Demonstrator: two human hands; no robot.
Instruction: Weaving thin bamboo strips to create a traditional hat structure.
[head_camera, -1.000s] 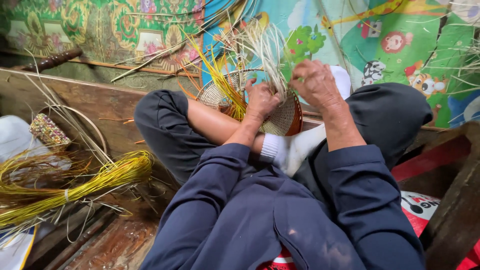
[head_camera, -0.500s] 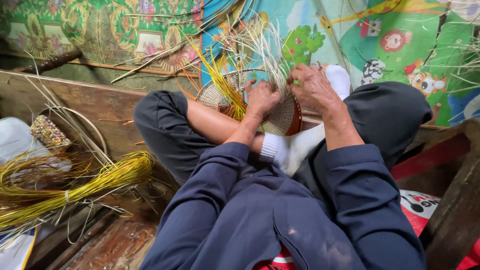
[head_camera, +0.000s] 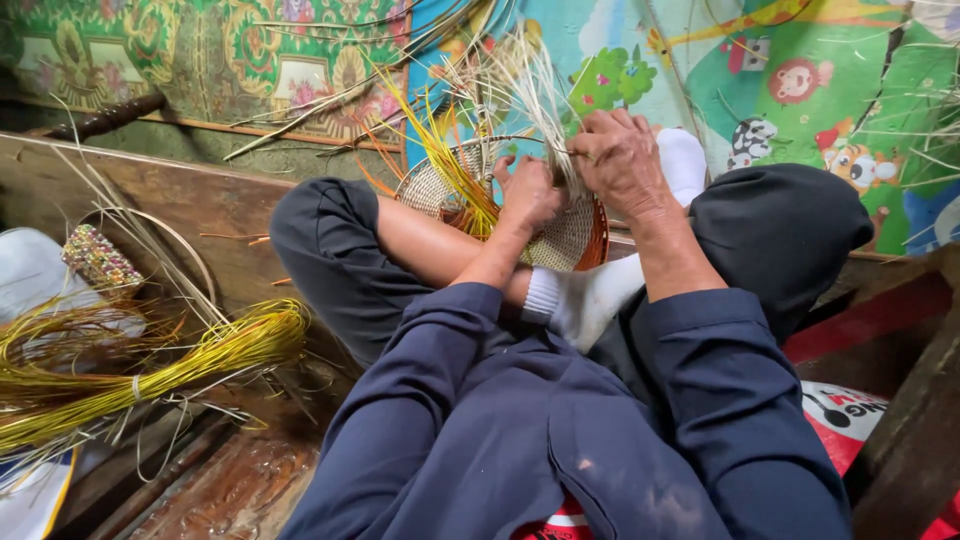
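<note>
Round woven basket (head_camera: 560, 235), half made, propped on the crossed legs against a white sock (head_camera: 590, 295), loose pale and yellow strands (head_camera: 530, 85) fanning up from its rim. Left hand (head_camera: 528, 192) pressed on the weave, fingers curled around strands. Right hand (head_camera: 620, 160) just beside, fingers pinched on a pale strand. Lower left on the floor, a tied yellow bundle (head_camera: 170, 365). Behind, a colourful mat (head_camera: 800, 80).

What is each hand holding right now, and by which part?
The right hand pinches pale straw strands near their base. The left hand presses the round woven basket's inner face.
</note>
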